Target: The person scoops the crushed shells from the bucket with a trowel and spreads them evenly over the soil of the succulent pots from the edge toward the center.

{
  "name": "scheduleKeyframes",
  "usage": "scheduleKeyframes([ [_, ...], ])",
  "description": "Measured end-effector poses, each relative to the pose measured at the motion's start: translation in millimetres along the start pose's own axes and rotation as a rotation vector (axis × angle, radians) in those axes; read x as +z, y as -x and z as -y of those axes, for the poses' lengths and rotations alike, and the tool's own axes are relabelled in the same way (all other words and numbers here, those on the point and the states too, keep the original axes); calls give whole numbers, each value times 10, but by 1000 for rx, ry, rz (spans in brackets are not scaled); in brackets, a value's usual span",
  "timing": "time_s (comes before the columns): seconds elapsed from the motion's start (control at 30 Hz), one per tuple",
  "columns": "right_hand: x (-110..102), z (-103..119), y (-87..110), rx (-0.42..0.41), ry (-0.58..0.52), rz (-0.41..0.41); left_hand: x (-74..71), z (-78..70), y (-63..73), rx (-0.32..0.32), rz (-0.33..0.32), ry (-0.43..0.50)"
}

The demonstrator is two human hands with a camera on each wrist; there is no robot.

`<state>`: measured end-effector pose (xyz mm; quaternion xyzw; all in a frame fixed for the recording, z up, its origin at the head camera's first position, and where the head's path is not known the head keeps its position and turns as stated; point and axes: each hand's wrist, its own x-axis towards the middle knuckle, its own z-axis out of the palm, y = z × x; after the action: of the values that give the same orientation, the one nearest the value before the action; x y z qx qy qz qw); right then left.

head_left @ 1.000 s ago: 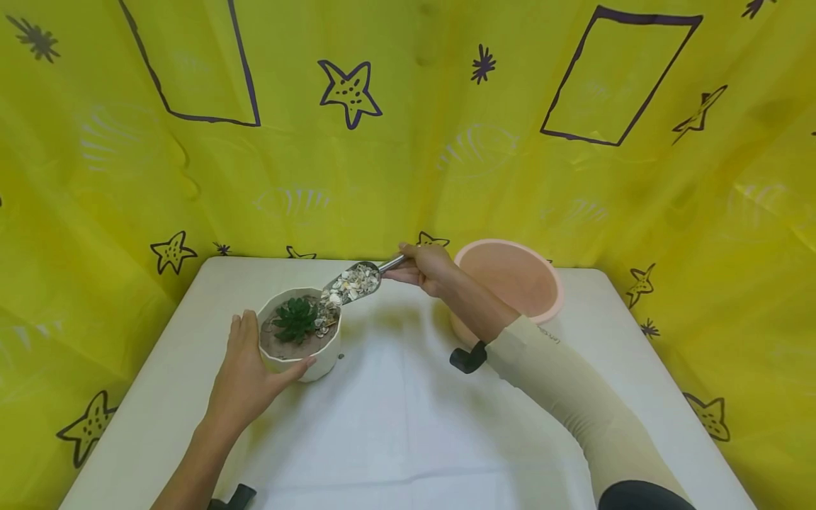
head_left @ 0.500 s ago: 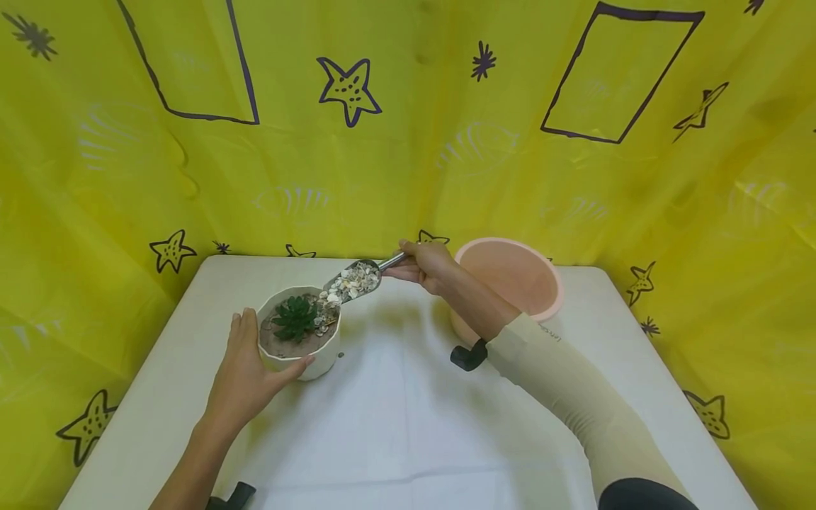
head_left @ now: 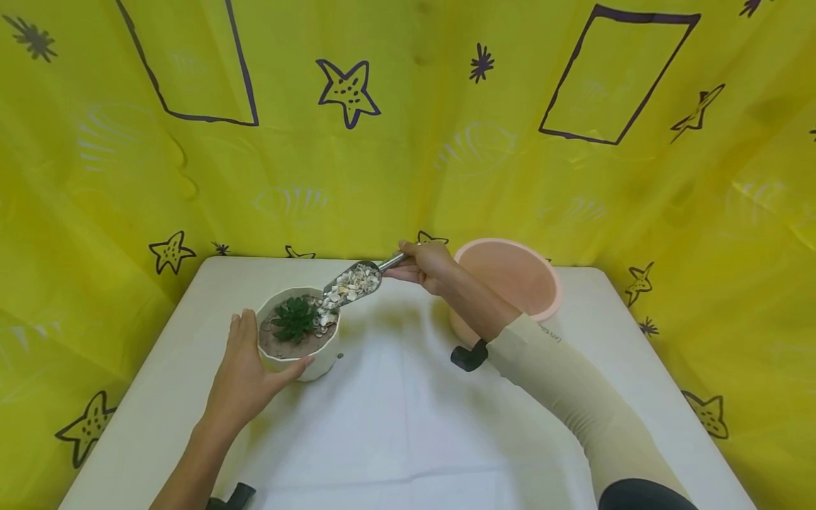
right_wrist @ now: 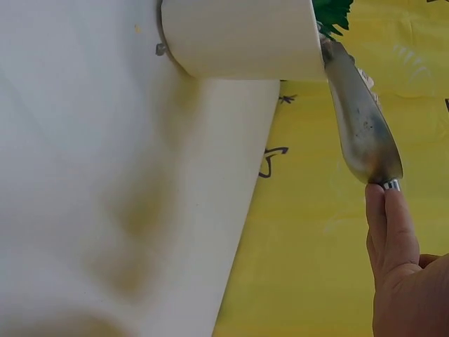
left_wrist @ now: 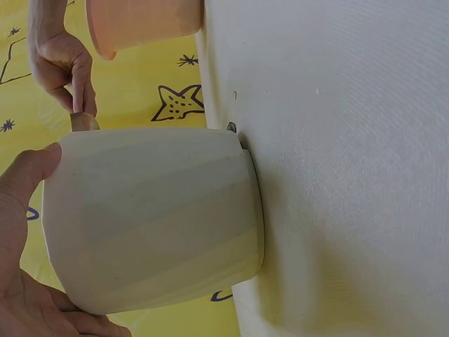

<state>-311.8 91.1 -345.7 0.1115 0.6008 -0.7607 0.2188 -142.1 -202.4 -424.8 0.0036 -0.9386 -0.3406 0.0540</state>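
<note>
A white faceted plant pot [head_left: 326,360] stands on the table at left, holding greyish soil [head_left: 285,347] and a green succulent [head_left: 295,320]. My left hand [head_left: 245,372] grips the pot, thumb on its near side and fingers round its left side. From the right, my right hand [head_left: 432,268] holds a metal scoop [right_wrist: 368,133] by its handle. White and tan stone chips [head_left: 355,282] fill the scoop, whose tip slopes down over the pot's right rim. More chips lie on the soil right of the succulent. Most of the scoop's handle is hidden in the hand.
A pink bucket [head_left: 557,287] stands at the back right, partly behind my right forearm. One small dark stone [head_left: 341,355] lies on the white table [head_left: 408,425] beside the pot. A yellow patterned curtain [head_left: 395,163] hangs behind the table.
Some chips have slid down off the scoop's tip, and more pale ones now lie on the soil at the pot's right side. Both hands and the pot have barely moved.
</note>
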Motion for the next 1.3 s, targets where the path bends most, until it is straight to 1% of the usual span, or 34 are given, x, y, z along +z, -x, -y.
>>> scheduleKeyframes([
  [0.2,-16,2,9,4,-9,-4,9,-36,7,-8,-9,-15],
  [0.27,-15,2,17,5,-11,-5,19,-67,23,-26,-18,-18],
  [0.47,-12,-8,21,0,-7,-6,107,-147,35,-122,-58,11],
  [0.53,-12,-10,15,-4,-5,-6,144,-159,23,-138,-82,16],
  [0.6,-14,-12,7,-4,-3,-6,171,-161,12,-141,-107,17],
  [0.67,-17,-12,-4,-5,-6,-7,181,-147,-1,-130,-128,24],
  [0.77,-22,-8,-13,-8,-6,-13,169,-101,-26,-98,-128,49],
  [0.97,-14,14,-10,-19,4,-35,83,26,-102,-27,-83,123],
  [1.1,-3,17,-10,-17,0,-49,38,105,-159,25,-55,145],
  [1.3,17,12,-2,-23,-8,-50,5,157,-179,31,-15,156],
])
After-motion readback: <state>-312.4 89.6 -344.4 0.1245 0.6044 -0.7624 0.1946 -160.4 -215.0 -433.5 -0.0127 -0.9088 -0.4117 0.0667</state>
